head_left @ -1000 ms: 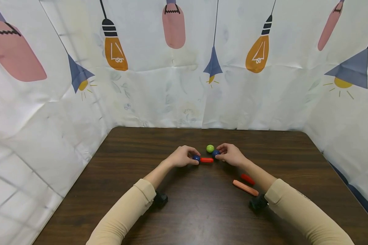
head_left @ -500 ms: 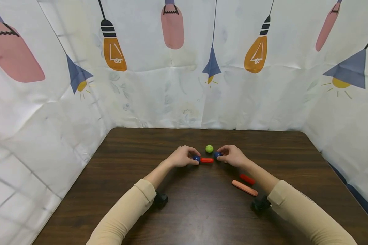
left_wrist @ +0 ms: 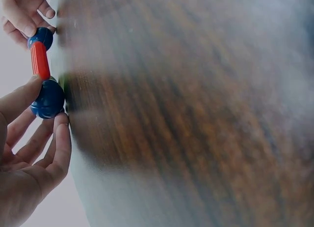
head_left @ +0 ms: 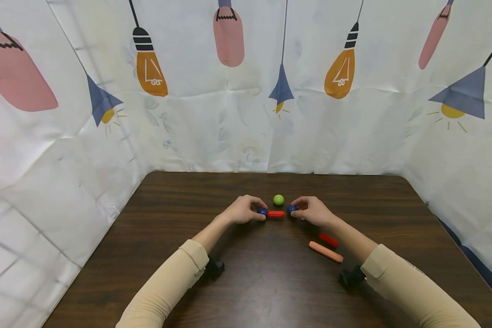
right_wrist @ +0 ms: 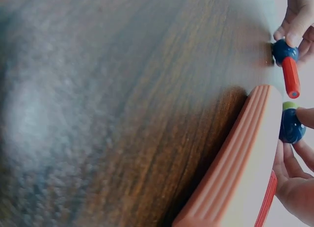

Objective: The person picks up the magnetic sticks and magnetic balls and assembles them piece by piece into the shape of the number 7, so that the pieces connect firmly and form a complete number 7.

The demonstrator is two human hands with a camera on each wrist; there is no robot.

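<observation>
In the head view, my left hand (head_left: 246,209) pinches a dark blue ball (head_left: 263,212) between thumb and fingers. A red rod (head_left: 276,214) extends rightward from that ball; its far end is bare in the right wrist view. Opposite it, my right hand (head_left: 313,210) pinches a second blue ball (right_wrist: 292,126) by thumb and fingertips, just right of the rod's free end with a small gap. A green ball (head_left: 278,199) rests on the table behind the rod, touched by neither hand.
Near my right forearm lie a second red rod (head_left: 329,240) and a longer salmon-pink rod (head_left: 325,252), both ridged. The dark wooden table (head_left: 262,282) meets a white patterned curtain (head_left: 238,132) at its back edge.
My right hand has shifted slightly to the right and nearer with its blue ball, widening the gaps to the red rod and green ball. My left hand keeps its hold almost unmoved.
</observation>
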